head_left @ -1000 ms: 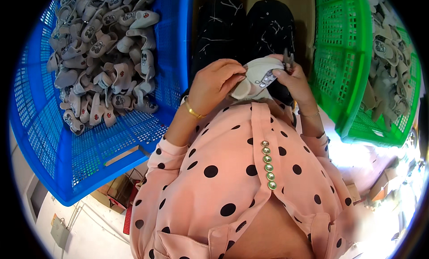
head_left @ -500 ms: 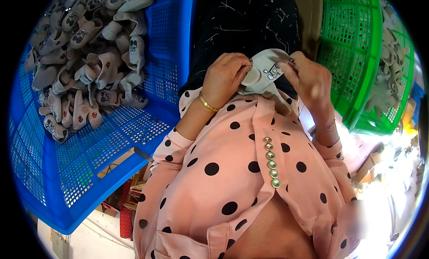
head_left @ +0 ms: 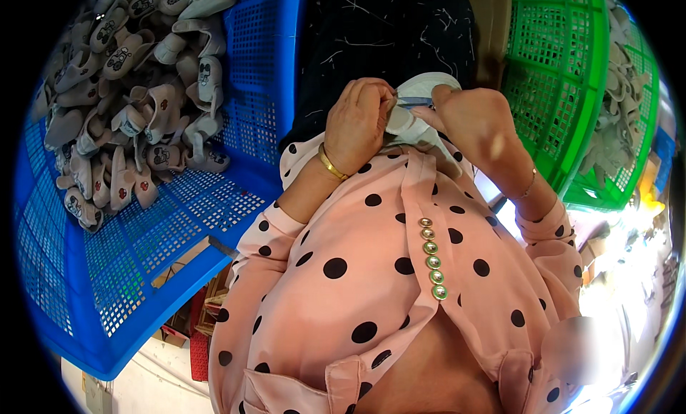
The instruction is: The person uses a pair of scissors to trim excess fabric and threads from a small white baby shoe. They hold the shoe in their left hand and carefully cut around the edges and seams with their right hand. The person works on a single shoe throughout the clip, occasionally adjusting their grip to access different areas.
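My left hand (head_left: 357, 124), with a gold band at the wrist, pinches the edge of a pale grey fabric shoe upper (head_left: 429, 82) over my lap. My right hand (head_left: 479, 124) is closed around small metal thread snips (head_left: 414, 101). Their pointed blades reach left across the upper, up to the fingertips of my left hand. The handle of the snips is hidden inside my right hand. Part of the upper hangs down against my polka-dot shirt (head_left: 364, 271).
At the left stands a blue plastic basket (head_left: 171, 264) heaped with grey shoe uppers (head_left: 121, 114) bearing small printed pictures. On the right is a green basket (head_left: 561, 78), with more grey uppers (head_left: 618, 106) beyond its near wall. Loose threads (head_left: 368, 43) lie on my dark trousers.
My right hand has shifted left and turned over the upper, and the snips' blades now show. The upper's printed picture is no longer visible. My left hand keeps its pinch.
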`<action>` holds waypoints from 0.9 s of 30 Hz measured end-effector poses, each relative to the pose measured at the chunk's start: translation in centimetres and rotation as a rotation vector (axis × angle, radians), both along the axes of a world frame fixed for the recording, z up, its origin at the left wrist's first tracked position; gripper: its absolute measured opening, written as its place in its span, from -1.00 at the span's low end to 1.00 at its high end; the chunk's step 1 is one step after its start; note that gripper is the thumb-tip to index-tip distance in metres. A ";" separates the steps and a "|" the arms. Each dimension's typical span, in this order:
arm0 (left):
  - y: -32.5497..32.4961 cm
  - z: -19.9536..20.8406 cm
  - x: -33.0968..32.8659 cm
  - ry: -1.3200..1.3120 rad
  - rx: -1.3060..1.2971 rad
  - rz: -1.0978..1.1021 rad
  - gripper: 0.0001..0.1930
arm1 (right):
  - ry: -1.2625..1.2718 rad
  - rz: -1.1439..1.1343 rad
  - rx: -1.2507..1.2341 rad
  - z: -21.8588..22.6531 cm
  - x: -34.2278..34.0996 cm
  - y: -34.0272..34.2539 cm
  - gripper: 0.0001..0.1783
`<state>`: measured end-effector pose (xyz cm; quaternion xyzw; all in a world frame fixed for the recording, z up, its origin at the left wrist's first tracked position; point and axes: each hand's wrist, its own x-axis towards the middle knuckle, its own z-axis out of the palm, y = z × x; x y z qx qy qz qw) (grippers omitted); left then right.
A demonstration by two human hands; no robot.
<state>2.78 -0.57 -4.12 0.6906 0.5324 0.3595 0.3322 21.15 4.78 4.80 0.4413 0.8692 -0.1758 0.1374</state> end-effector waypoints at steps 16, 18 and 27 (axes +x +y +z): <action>0.8 0.6 -0.8 0.007 -0.026 -0.083 -0.85 | -0.010 0.065 -0.009 0.4 -0.3 0.9 -0.53; 1.0 0.6 -0.8 0.021 -0.017 -0.090 -0.85 | 0.018 0.060 -0.009 0.0 -0.2 1.1 -0.50; 0.9 0.7 -0.4 0.089 0.031 -0.072 -0.86 | -0.036 0.051 -0.053 -0.1 -0.5 1.2 -0.50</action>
